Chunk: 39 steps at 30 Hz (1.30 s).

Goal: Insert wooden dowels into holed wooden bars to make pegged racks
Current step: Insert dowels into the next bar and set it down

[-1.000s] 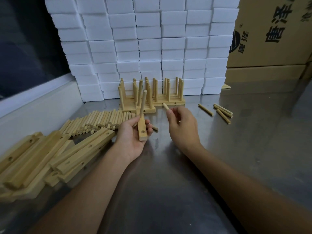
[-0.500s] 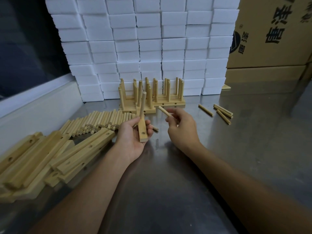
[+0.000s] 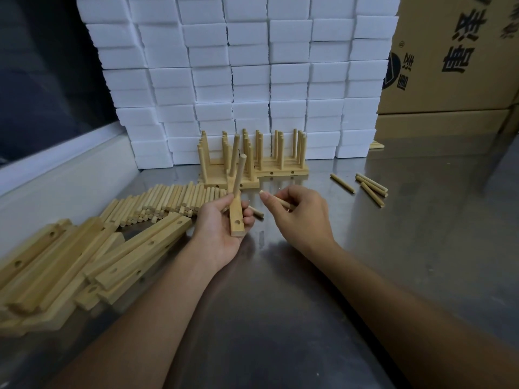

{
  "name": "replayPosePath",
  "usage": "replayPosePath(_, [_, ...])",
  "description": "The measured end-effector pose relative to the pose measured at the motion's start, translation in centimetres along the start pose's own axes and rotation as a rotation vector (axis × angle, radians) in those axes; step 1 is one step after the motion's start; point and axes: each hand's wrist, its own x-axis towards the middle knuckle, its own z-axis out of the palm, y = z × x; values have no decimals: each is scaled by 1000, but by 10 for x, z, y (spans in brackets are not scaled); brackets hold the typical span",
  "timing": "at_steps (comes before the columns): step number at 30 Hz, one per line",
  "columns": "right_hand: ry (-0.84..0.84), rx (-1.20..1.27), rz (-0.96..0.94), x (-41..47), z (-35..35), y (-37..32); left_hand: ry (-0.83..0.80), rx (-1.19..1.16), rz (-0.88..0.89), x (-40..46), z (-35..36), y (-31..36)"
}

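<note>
My left hand [image 3: 222, 228] grips a holed wooden bar [image 3: 236, 217] end-on, with two dowels [image 3: 240, 171] standing up from it and an empty hole near its close end. My right hand [image 3: 300, 211] pinches a loose dowel [image 3: 276, 200] lying almost level, its pale end pointing left toward the bar, a short gap away. Finished pegged racks [image 3: 252, 161] stand behind the hands. A row of loose dowels [image 3: 163, 200] lies to the left, and a heap of holed bars [image 3: 84, 262] sits at the near left.
Everything rests on a shiny metal table [image 3: 365, 248]. A wall of white foam blocks [image 3: 247, 74] rises at the back, cardboard boxes [image 3: 455, 57] at the back right. A few stray dowels [image 3: 368, 186] lie to the right. One dowel [image 3: 257, 211] lies just behind my left hand.
My right hand has lowered and turned its dowel from tilted upward to nearly level, bringing its tip closer to the bar. My left hand keeps the bar still.
</note>
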Motion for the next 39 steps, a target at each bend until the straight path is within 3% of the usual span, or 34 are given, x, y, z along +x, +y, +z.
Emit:
replayPosePath(5, [-208,25,-222,-9,-1,-10,-27,-39,-24,5,-5,0])
replayPosePath(10, [-303,-61,-288,-12,-2,-13,-46,-104,-36,9,-7,0])
replayPosePath(16, [-319,-418,-420,-6,-8,-31,-58,-119,-25,11,-9,-2])
replayPosePath(19, [-423,-636,-458,4,-10,-47,-47,-110,-10,11,-9,-3])
replayPosePath(24, [-616,-949,-785,22,-21,-77,-44,-31,-1,4,-5,-1])
replayPosePath(30, [-703,-1246,-1196,26,-27,-90,-75,26,7,-4,-1,1])
replayPosePath(34, [-781,-1235,-1109,22,-23,-96,-44,138,34,-5,0,2])
replayPosePath(39, [-763,-1022,-539,18,-9,-109,23,133,30,-2,-2,0])
